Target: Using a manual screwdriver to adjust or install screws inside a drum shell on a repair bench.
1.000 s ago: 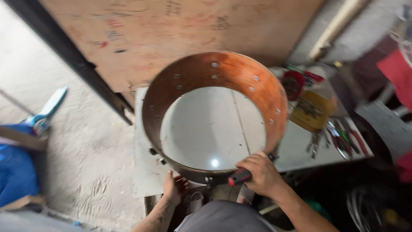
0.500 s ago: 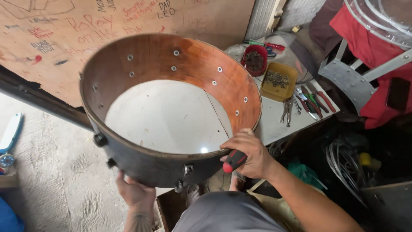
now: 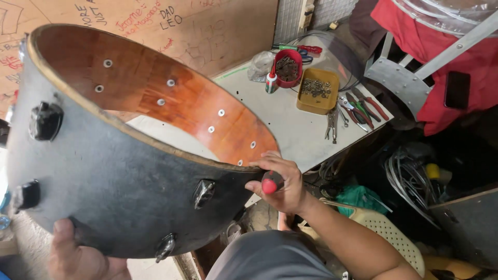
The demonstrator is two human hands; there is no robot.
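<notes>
Since the frame half a second back, the drum shell (image 3: 119, 171) has swung up and much nearer to my camera, so it now fills the left half of the view and stands tilted, its dark grey outside toward me and its orange wooden inside facing far and right. My left hand (image 3: 85, 259) is under the near bottom edge of the shell, at the lower left; I see the thumb pressed against the grey wall, but the other fingers are hidden behind it, so I cannot tell how they lie. My right hand (image 3: 282, 184) is at the shell's right rim, fingers curled tight around a screwdriver (image 3: 271, 182) with a red and black handle, whose butt points toward me; the shaft is hidden. I count 4 metal lugs (image 3: 203, 193) on the grey wall and a row of small bolts along the inside. Farther right is a white table (image 3: 290, 129) carrying a yellow tray of screws (image 3: 317, 91), a red cup (image 3: 287, 67), a small glue bottle (image 3: 270, 82) and several pliers (image 3: 332, 123). A red cloth (image 3: 415, 31) hangs at the far right.
</notes>
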